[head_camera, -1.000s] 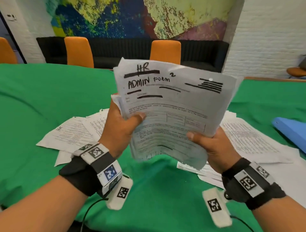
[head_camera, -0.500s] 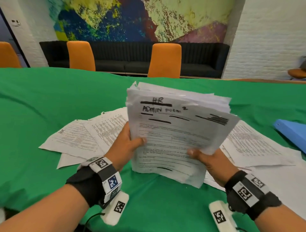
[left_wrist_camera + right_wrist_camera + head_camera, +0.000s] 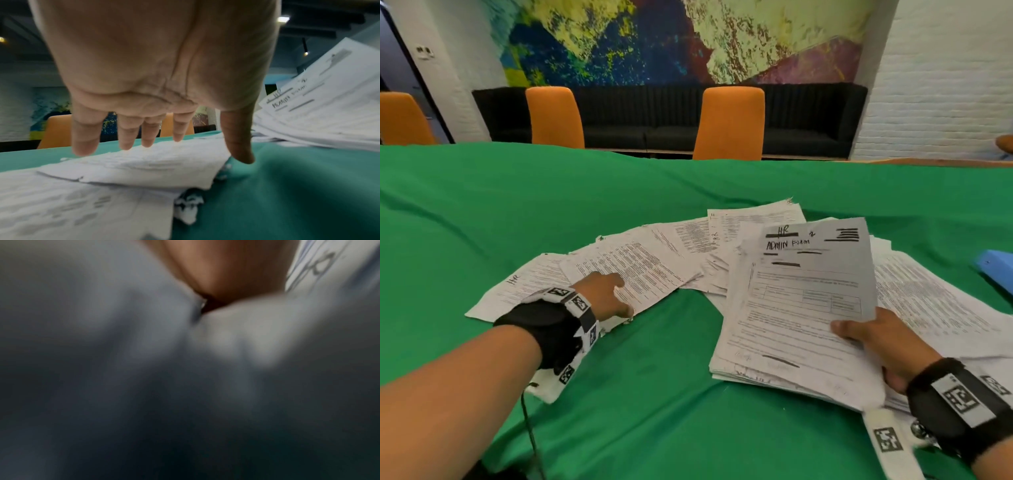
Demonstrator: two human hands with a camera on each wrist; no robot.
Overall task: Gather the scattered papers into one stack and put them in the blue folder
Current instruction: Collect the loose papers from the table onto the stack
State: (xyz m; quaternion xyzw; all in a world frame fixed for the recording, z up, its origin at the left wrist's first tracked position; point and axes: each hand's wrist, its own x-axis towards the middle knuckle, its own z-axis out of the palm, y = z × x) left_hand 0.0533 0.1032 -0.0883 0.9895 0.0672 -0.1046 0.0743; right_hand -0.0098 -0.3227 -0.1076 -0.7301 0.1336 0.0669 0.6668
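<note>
With the right hand [image 3: 883,346] gripping the gathered stack [image 3: 801,308] by one corner, low over the desk [image 3: 482,205], and the left hand [image 3: 602,298] spread open over the loose papers [image 3: 640,263], far from the blue folder [image 3: 996,270], sheets could fan out and slip.

"HR ADMIN FORM 2" atop paper stack [image 3: 804,294]

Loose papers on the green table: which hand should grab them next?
Probably the left hand. It is open and hovering right over the loose papers, while the right hand is busy gripping the stack.
</note>
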